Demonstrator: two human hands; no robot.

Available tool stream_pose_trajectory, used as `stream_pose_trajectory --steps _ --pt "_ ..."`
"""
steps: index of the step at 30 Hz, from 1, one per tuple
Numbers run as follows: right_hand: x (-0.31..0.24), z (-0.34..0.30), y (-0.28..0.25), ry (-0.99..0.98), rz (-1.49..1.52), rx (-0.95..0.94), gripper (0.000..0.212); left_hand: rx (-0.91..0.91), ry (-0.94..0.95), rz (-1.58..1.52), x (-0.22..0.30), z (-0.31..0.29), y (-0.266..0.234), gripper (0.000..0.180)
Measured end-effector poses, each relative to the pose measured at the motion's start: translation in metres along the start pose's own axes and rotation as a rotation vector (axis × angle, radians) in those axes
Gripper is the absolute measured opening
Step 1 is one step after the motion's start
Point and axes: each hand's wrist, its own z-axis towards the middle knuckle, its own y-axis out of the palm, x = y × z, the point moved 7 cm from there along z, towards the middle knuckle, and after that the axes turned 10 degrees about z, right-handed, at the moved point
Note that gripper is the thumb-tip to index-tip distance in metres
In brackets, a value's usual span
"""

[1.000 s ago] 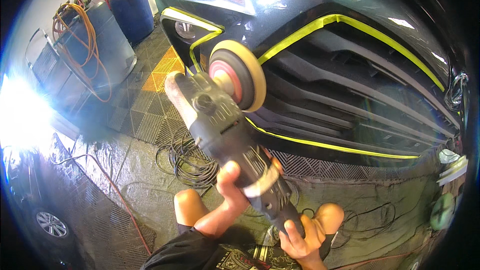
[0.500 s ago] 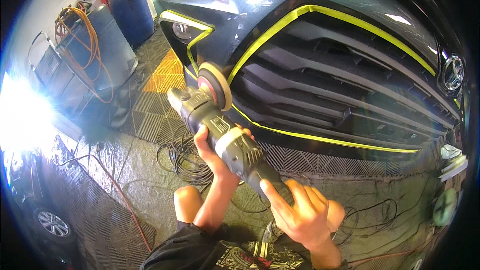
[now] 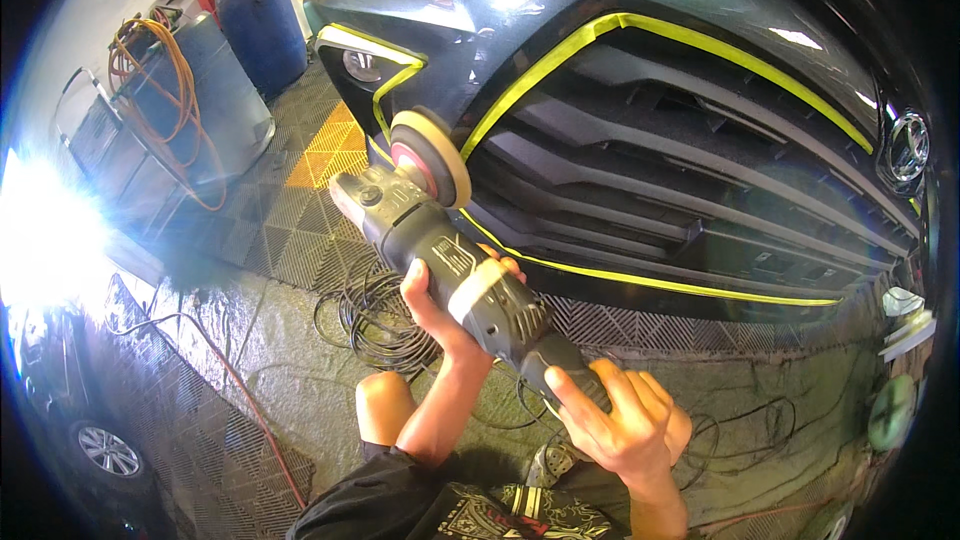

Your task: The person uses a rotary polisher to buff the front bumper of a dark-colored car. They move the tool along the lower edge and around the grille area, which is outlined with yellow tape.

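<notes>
A dark polisher (image 3: 425,235) with a round buffing pad (image 3: 430,157) is held in both of my hands. My left hand (image 3: 447,315) wraps around the middle of its body, with the fingers partly hidden behind it. My right hand (image 3: 620,425) grips the rear handle. The pad faces the dark car bumper (image 3: 440,80), close to the corner between the headlight area and the grille; whether it touches the paint I cannot tell. Yellow masking tape (image 3: 540,65) outlines the black grille (image 3: 650,160) and the lamp (image 3: 362,65).
Coiled black cable (image 3: 365,325) lies on the floor below the polisher. Blue barrels (image 3: 260,25) and a trolley with an orange hose (image 3: 185,90) stand at the far left. A bright work light (image 3: 45,235) glares at left, near another car's wheel (image 3: 108,448).
Both hands and the polisher have shifted slightly to the right. The pad has turned a little and sits nearer the bumper's corner.
</notes>
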Motion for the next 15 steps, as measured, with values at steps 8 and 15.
stream_pose_trajectory --steps 8,15 --pt "-0.013 0.031 0.048 -0.034 -0.028 -0.035 0.068 0.056 -0.088 -0.045 0.009 0.042 -0.054 0.083" --pt "-0.019 0.034 0.044 -0.039 -0.065 -0.074 0.064 0.006 -0.104 -0.158 0.009 0.035 -0.051 0.071"
